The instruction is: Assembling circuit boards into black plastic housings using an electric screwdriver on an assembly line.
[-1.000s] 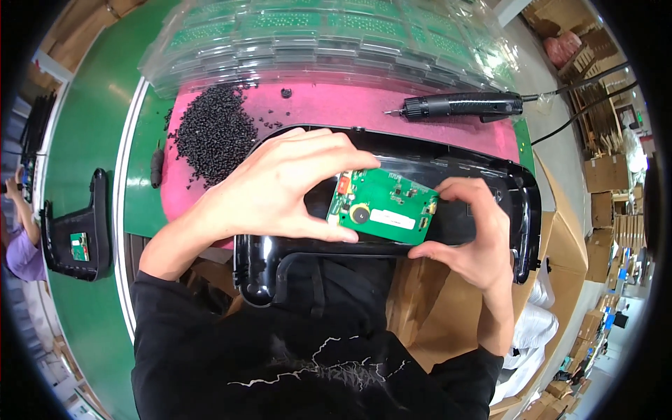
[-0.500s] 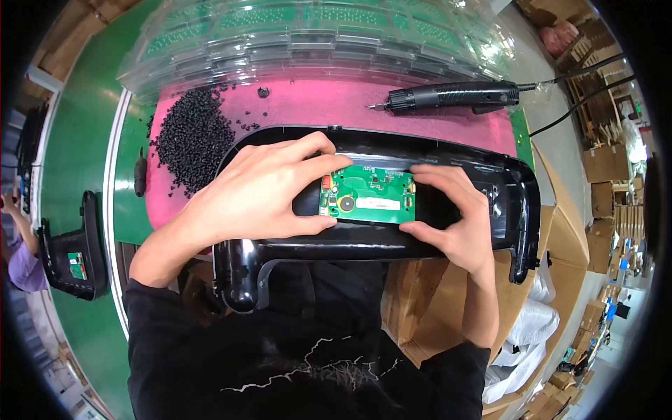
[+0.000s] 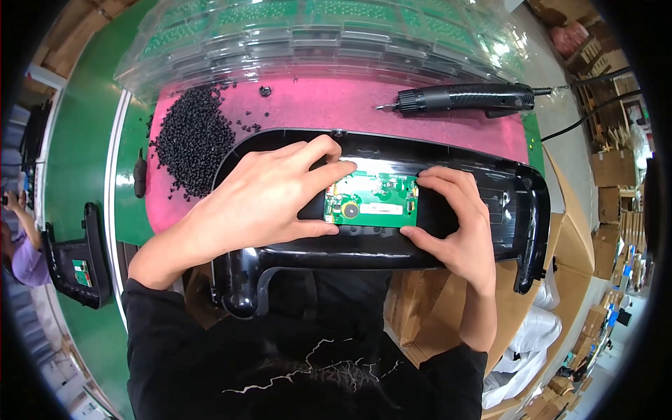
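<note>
A green circuit board [image 3: 378, 197] with a white label strip and a round black part lies within the black plastic housing [image 3: 294, 253]. My left hand [image 3: 280, 185] grips the board's left end, thumb at the lower edge and forefinger at the upper corner. At the other end, my right hand [image 3: 458, 220] holds the board's right corners between thumb and fingers. Whether the board rests fully on the housing floor cannot be made out. Glare whitens its upper part.
A heap of small black screws [image 3: 192, 140] sits on the pink mat [image 3: 322, 101]. The black electric screwdriver [image 3: 465, 99] lies at the far right, behind it clear trays [image 3: 308, 42] of green boards. Another housing [image 3: 77, 259] is on the green table at left; a cardboard box [image 3: 448, 301] stands below right.
The board and both hands have shifted slightly down and right in the picture. Glare now covers the board's upper part. Both hands keep their hold.
</note>
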Demonstrator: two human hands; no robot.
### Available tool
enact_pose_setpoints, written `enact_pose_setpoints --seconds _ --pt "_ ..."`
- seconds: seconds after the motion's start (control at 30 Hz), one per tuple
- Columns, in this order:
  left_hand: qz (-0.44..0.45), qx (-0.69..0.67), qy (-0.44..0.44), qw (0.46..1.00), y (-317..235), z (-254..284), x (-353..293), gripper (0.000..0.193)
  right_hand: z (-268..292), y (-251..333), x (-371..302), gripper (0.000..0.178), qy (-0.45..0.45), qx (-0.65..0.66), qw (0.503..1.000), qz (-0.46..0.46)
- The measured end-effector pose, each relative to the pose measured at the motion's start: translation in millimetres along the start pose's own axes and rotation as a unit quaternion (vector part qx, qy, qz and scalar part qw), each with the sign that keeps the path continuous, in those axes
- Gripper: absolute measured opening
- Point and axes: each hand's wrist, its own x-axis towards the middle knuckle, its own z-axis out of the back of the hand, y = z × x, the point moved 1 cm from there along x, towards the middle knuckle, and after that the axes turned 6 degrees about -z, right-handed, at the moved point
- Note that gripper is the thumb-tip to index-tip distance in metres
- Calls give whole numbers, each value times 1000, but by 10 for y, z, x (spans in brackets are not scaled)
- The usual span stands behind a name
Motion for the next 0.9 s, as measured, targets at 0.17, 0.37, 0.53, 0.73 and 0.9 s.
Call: enact_pose_setpoints --seconds 0.17,0.37,0.53,0.73,0.9 --pt "-17 4 -20 1000 49 46 -26 69 -31 41 40 54 -3 -6 1000 6" --pt "-31 6 4 999 93 62 -71 67 -32 76 50 60 14 -14 1000 -24" --pt "-33 11 0 999 144 31 -161 67 -72 125 79 71 32 -27 999 -28" --pt "-37 -2 -286 957 332 273 -261 26 452 117 68 75 -19 -2 996 -82" --pt "108 128 -147 975 665 423 -448 37 936 -604 525 56 -198 -34 968 -150"
